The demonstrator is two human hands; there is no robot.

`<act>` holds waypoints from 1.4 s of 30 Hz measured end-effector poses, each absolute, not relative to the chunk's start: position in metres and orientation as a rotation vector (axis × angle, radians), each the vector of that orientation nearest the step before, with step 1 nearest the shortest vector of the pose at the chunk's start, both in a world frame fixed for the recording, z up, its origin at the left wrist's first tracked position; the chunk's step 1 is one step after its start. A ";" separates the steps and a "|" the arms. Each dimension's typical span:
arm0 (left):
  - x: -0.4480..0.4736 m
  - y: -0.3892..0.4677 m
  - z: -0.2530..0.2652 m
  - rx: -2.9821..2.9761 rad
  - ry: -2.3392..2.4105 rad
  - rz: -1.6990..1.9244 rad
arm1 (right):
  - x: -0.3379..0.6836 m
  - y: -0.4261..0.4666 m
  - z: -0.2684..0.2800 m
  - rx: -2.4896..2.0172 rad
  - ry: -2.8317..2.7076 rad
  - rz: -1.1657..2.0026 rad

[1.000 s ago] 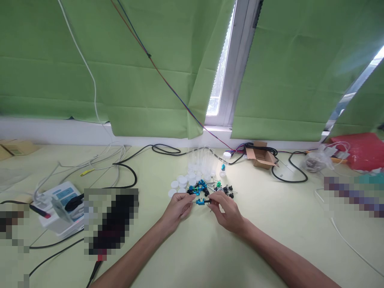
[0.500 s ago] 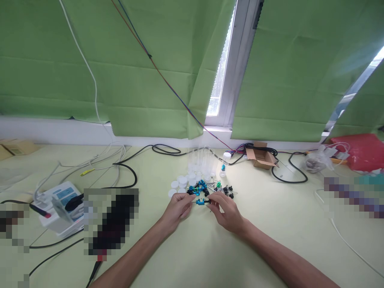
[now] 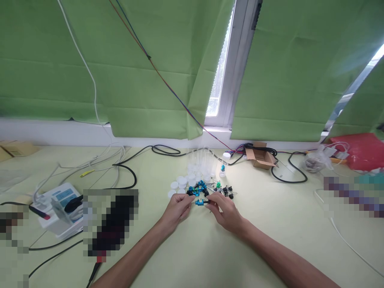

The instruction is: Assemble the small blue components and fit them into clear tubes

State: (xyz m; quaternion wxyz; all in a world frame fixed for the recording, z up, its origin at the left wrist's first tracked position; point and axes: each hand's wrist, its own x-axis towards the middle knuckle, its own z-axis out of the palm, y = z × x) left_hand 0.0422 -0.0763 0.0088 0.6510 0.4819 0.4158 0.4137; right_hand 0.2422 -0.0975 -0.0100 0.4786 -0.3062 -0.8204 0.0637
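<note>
Between my two hands is a small blue metal part (image 3: pixel 199 203) with a thin shaft at one side and a black end at the other. My left hand (image 3: pixel 176 209) pinches the thin shaft side. On the black end, the fingers of my right hand (image 3: pixel 225 210) are closed. Just beyond lies a pile of similar blue parts (image 3: pixel 201 185), with a green piece (image 3: pixel 218 185) and several black-tipped metal pieces (image 3: pixel 229 191) to its right. White round caps (image 3: pixel 174 185) lie left of the pile, near several clear tubes (image 3: pixel 207 160).
A capped clear tube (image 3: pixel 223 164) with a blue part inside stands behind the pile. Farther right are an open cardboard box (image 3: pixel 261 159) and a red bag (image 3: pixel 363 151). A white power strip (image 3: pixel 61 208) and black cables (image 3: pixel 132 172) lie to the left.
Both hands keep their grip on the blue metal part, almost still. The whole view has shifted very slightly.
</note>
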 end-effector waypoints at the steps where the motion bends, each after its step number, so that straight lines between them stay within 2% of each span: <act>1: 0.042 -0.076 0.009 1.095 0.945 0.940 | 0.242 -0.097 -0.010 -0.752 -2.005 0.152; 42: 0.044 -0.075 0.008 0.994 0.922 1.003 | 0.242 -0.102 -0.005 -0.778 -1.992 0.240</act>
